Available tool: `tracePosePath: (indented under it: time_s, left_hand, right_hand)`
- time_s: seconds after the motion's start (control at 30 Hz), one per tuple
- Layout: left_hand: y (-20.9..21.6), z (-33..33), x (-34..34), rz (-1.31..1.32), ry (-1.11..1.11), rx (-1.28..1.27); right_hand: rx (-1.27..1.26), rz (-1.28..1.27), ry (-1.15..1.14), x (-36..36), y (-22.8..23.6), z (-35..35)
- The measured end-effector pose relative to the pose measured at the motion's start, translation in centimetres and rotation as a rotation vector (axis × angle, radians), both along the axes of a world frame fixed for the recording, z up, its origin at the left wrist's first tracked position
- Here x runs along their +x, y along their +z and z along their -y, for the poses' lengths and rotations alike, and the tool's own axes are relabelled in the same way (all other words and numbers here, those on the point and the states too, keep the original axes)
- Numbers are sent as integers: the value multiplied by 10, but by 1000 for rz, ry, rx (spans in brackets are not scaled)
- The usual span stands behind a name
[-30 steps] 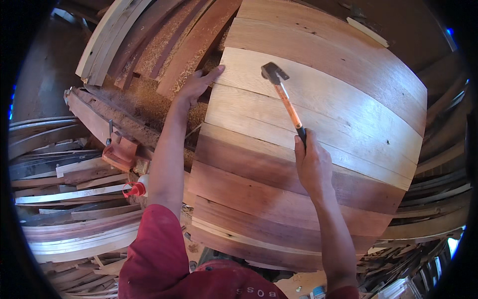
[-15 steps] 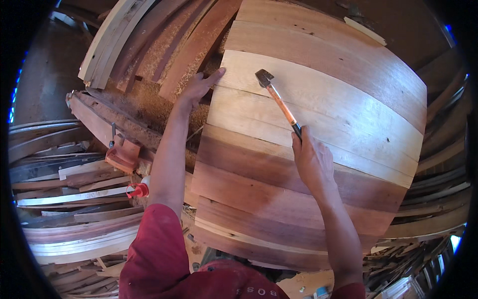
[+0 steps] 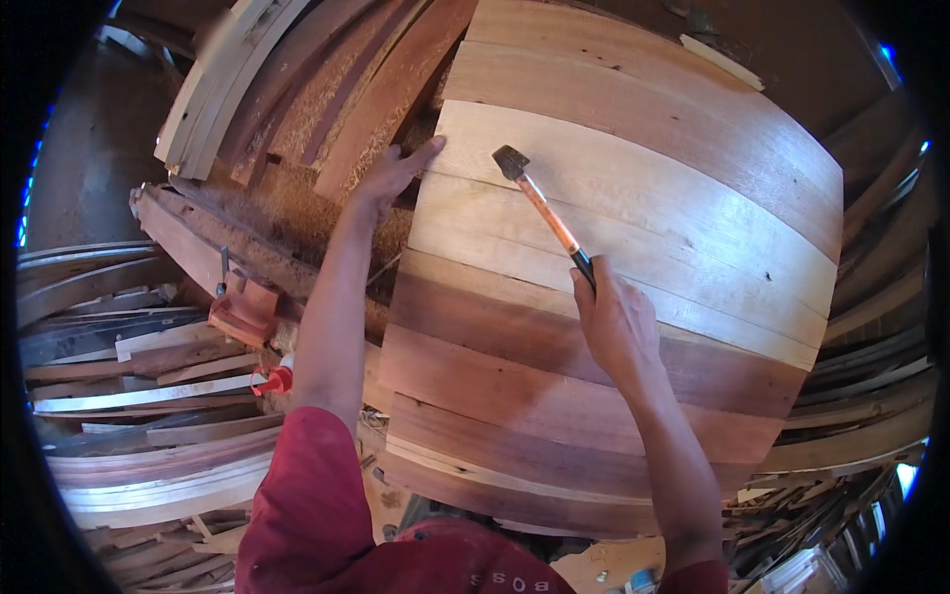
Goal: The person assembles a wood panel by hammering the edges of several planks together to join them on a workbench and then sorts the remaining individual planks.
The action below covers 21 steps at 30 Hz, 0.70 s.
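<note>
A hammer (image 3: 550, 216) with a dark head and an orange-brown handle with a black grip is in my right hand (image 3: 621, 319). Its head is over the pale boards of a wide wooden panel (image 3: 594, 386), made of several light and reddish boards lying edge to edge. Whether the head touches the wood I cannot tell. My left hand (image 3: 388, 180) rests at the panel's left edge, thumb stretched out against the end of a pale board. Its other fingers are partly hidden below the edge, and it grips no tool.
Curved reddish planks (image 3: 396, 94) with shavings lie beyond my left hand. Left of my forearm are a reddish wooden block (image 3: 244, 309) and a bottle with a red cap (image 3: 273, 379). Stacked wood strips (image 3: 158, 465) fill the lower left; more boards (image 3: 871, 416) lie at the right.
The hammer and my right hand have shifted slightly to the left, and the hammer head has turned a little. My left hand has stayed almost in place at the panel's edge.
</note>
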<state>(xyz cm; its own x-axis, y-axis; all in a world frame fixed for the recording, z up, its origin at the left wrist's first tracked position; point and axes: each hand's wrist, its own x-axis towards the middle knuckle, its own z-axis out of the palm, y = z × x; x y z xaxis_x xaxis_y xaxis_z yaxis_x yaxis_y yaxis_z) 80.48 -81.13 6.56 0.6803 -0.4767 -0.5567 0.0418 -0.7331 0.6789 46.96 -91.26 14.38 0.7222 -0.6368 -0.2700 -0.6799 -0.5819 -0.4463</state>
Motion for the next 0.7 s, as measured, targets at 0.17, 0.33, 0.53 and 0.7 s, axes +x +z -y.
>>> tracePosePath:
  time_s: [0.17, 0.33, 0.53, 0.7]
  left_hand:
    - [-6, -3, 3, -81, -23, -80]
    - [-22, -2, 6, -155, -72, -321]
    - [-11, 10, -4, -257, 0, -234]
    - [-9, 12, -15, -318, 0, -263]
  right_hand:
    - [-33, 214, -38, -3, 8, -6]
    - [72, -10, -65, -11, -19, 4]
    - [181, 202, -300, -84, 1, 10]
    - [85, 314, -807, -186, 17, 17]
